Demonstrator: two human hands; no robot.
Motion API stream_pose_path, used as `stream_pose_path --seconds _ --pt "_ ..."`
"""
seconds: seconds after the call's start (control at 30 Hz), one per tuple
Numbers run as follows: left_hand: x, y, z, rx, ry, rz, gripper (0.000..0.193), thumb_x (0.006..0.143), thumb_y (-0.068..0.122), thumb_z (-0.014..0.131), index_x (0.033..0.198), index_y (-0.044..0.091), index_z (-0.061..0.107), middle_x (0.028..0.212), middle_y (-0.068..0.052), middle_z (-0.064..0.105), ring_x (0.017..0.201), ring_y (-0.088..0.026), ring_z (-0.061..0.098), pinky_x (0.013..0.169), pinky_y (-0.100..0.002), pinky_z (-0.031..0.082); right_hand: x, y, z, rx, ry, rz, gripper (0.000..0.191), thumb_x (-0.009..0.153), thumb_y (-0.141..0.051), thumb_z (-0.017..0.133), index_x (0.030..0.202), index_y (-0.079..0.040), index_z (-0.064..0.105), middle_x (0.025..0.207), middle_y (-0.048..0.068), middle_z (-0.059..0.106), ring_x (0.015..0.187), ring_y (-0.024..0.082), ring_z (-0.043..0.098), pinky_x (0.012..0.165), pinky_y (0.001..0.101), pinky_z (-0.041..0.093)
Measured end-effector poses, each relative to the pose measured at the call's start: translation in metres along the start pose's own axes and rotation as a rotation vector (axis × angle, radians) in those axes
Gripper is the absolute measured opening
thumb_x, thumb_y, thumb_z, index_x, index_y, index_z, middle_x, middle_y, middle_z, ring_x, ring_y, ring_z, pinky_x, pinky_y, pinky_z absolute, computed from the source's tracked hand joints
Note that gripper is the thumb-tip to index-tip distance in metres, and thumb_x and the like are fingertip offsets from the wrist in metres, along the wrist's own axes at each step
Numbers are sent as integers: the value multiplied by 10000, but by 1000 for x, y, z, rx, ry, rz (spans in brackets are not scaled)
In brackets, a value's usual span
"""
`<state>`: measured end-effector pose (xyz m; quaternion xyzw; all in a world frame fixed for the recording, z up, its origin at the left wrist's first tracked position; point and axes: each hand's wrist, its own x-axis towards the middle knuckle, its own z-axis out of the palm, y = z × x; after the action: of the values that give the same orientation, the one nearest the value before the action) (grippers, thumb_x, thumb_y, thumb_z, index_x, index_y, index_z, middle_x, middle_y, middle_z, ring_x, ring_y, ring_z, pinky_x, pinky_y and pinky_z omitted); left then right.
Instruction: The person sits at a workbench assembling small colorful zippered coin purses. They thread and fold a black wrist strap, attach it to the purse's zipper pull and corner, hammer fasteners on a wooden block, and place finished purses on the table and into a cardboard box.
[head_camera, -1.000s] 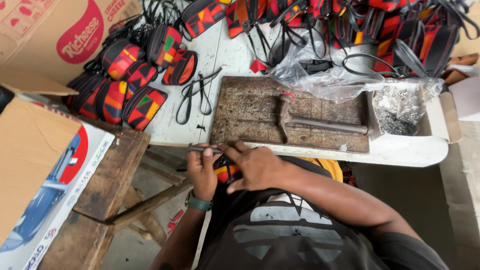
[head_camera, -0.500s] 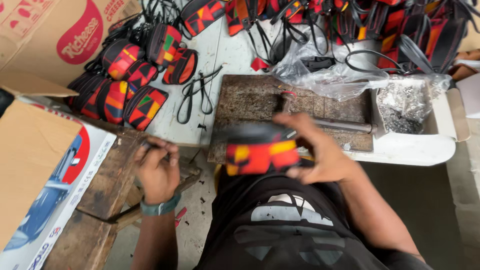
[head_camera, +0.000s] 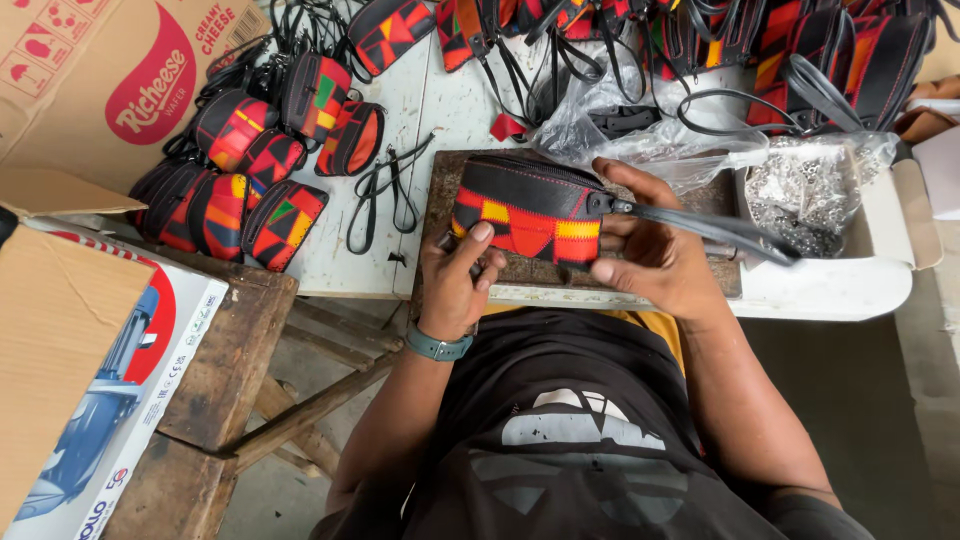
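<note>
Black leather with red, orange and yellow patchwork — that is the pouch (head_camera: 527, 213) you now have up in front of you, lifted over the dark wooden board (head_camera: 440, 180) at the near edge of the white worktop (head_camera: 440, 95). A second ago both your hands were down at your lap, below the worktop edge, working close together on something small; half a second ago the pouch was swinging up in your right hand while your left hung apart from it. Now both have closed in on it.

Your right hand (head_camera: 655, 255) is wrapped around the pouch's 3 o'clock end, thumb under the lower edge and fingers curled over the top by the zip pull, where the black wrist strap (head_camera: 715, 228) runs off toward 3 o'clock. Your left hand (head_camera: 455, 275) is partly curled at the 9 o'clock end, thumb pressed on the patchwork face and fingers tucked behind. I would judge you have finished whatever went on at the lap and are now turning the pouch over to look at it.

At 10 o'clock a cluster of finished-looking pouches (head_camera: 250, 170) lies by the cardboard boxes (head_camera: 90, 90); more pouches and straps (head_camera: 640, 30) crowd 12 o'clock. A clear plastic bag (head_camera: 650, 140) sits just beyond the board, and at 2 o'clock a bag of small metal fittings (head_camera: 800, 190) rests in a white tray (head_camera: 850, 290).
</note>
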<state>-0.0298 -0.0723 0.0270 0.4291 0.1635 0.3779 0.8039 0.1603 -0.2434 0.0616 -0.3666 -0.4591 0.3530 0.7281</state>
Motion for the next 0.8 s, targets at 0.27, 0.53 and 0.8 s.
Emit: stream_pose_path --seconds 0.27,0.53,0.8 --pt "-9 0 2 164 -89 153 198 1006 144 701 1153 37 622 986 -59 702 773 -122 704 456 -226 381 8 34 -15 404 226 2 278 1025 30 644 1286 25 548 1271 212 622 1089 270 711 949 385 597" --pt "-11 -1 -3 107 -30 108 245 1004 202 689 1169 43 604 1032 -45 681 817 -142 736 443 -232 401 22 28 -17 396 410 154 69 975 -61 596 1035 -32 582 1034 178 720 911 288 778 758 420 658" --pt "-20 20 -17 628 -334 53 227 1029 251 696 1122 54 633 901 -60 766 599 -15 484 509 -190 370 -10 -60 3 -879 -85 -250 470 797 -191 749 1182 13 573 1249 215 536 1148 383 563 986 460 458"
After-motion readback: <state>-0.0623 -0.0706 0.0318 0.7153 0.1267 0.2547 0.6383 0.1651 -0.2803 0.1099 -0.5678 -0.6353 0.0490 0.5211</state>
